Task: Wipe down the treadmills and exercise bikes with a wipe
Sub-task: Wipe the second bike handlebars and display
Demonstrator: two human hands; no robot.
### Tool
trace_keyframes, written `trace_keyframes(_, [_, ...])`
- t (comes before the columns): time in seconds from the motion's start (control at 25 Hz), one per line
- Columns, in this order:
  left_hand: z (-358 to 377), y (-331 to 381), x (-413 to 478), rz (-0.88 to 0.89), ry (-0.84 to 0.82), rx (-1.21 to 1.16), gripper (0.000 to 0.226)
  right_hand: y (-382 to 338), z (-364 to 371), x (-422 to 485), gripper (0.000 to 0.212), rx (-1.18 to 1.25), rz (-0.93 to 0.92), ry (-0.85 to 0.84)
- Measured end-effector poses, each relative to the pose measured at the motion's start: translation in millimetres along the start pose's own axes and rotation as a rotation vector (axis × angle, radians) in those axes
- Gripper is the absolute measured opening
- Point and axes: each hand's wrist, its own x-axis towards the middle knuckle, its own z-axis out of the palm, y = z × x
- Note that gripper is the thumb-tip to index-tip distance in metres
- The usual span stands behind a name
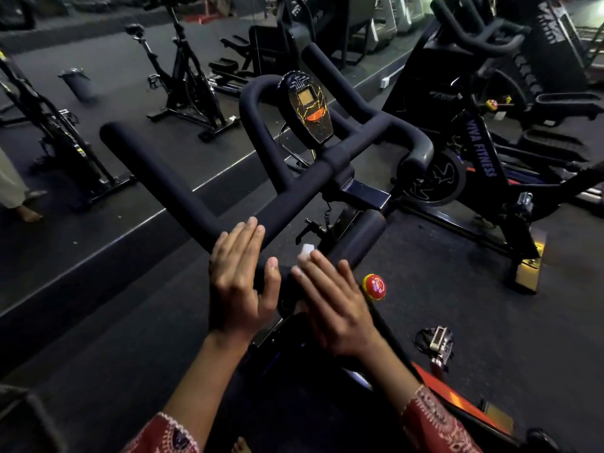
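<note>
- One small white wipe (306,250) is all I can spot, peeking out from under the fingertips of the right hand (336,305), down at the near end of the spin bike's handlebar (170,188).
- The right hand's fingers lie pretty much straight and flat on top of it, so pressing rather than gripping. It's a bit blurry, so I can't tell how much wipe sits under the palm.
- The left hand (240,282) is just beside it on the bar, fingers straight and together, thumb splayed out, nothing in it.
- I'd call this the handlebar step on this bike, probably early on. The long foam horns and the console (309,107) likely still need a pass, though you can't judge clean from here.
- The next move probably means wrapping the wipe round the foam and dragging it outward along a horn, with the left hand steadying the bar.
- A red knob (375,286) sits just right of the right hand, with a pedal (436,343) lower down.
- The floor (457,289) is dark matting, and a pale edge strip runs across it on the left.
- More bikes around: a VIVA FITNESS bike (480,148) to the right, another spin bike (186,80) past the strip, and a dark bin (76,83) near that.
</note>
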Motion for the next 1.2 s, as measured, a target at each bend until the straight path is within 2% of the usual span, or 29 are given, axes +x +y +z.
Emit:
trace_keyframes(0.04, [0.0,-0.2,-0.3,-0.002,0.001,-0.005,0.052,17.1,-4.3,0.2,0.041,-0.034,-0.035,-0.025])
trace_keyframes(0.08, [-0.1,-0.7,-0.3,-0.002,0.002,-0.010,0.052,33.2,-5.4,2.7,0.045,-0.018,0.069,0.010])
trace_keyframes(0.16, [-0.1,-1.0,-0.4,0.002,0.005,-0.013,0.052,42.6,-6.8,12.4,0.051,0.121,0.518,0.190])
trace_keyframes(0.2, [0.1,-1.0,-0.3,0.006,0.008,-0.011,0.052,34.3,-5.5,14.2,0.052,0.186,0.665,0.251])
trace_keyframes(0.24, [0.3,-1.1,-0.1,0.006,0.009,-0.011,0.052,19.4,-1.5,12.5,0.051,0.229,0.693,0.249])
trace_keyframes(0.28, [0.3,-1.3,-0.2,0.005,0.010,-0.013,0.052,3.9,3.1,5.2,0.050,0.259,0.627,0.208])
trace_keyframes(0.32, [0.3,-1.4,-0.5,0.007,0.010,-0.016,0.052,-9.4,4.9,-5.4,0.048,0.256,0.486,0.144])
trace_keyframes(0.4, [-0.1,-1.0,-0.9,0.009,0.010,-0.015,0.052,1.4,-1.9,-12.3,0.044,0.146,0.247,0.056])
trace_keyframes(0.44, [0.0,-1.2,-0.8,0.007,0.009,-0.012,0.052,19.2,-7.0,-5.5,0.043,0.098,0.244,0.051])
trace_keyframes(0.56, [-0.8,-1.3,-0.6,0.000,0.002,-0.027,0.052,51.1,-16.4,30.9,0.045,0.047,0.546,0.154])
trace_keyframes(0.64, [-1.5,-1.2,-0.7,-0.003,-0.003,-0.030,0.053,32.5,-13.1,41.7,0.039,-0.007,0.491,0.103])
trace_keyframes(0.72, [-2.1,-2.1,-0.1,0.004,-0.013,-0.027,0.053,0.7,-7.7,32.3,0.040,-0.078,0.278,-0.015])
trace_keyframes(0.8, [-2.3,-2.2,0.0,0.013,-0.016,-0.020,0.053,2.2,-12.1,25.1,0.042,-0.127,0.090,-0.075])
trace_keyframes(0.88, [-2.2,-2.4,0.3,0.010,-0.015,-0.020,0.054,27.4,-17.5,25.0,0.047,-0.151,0.147,-0.061])
trace_keyframes(0.96, [-1.7,-2.9,0.1,0.015,-0.011,-0.025,0.054,42.7,-22.5,24.5,0.050,-0.103,0.346,0.031])
trace_keyframes(1.04, [-1.7,-3.4,-0.1,0.016,-0.015,-0.020,0.054,21.7,-16.1,25.1,0.048,-0.065,0.453,0.083])
trace_keyframes(1.12, [-2.4,-3.3,-0.2,0.017,-0.020,-0.018,0.053,-14.1,0.4,24.4,0.041,-0.096,0.401,0.052])
trace_keyframes(1.2, [-3.8,-3.9,0.2,0.017,-0.032,-0.032,0.054,-33.8,6.0,25.2,0.038,-0.155,0.269,-0.009])
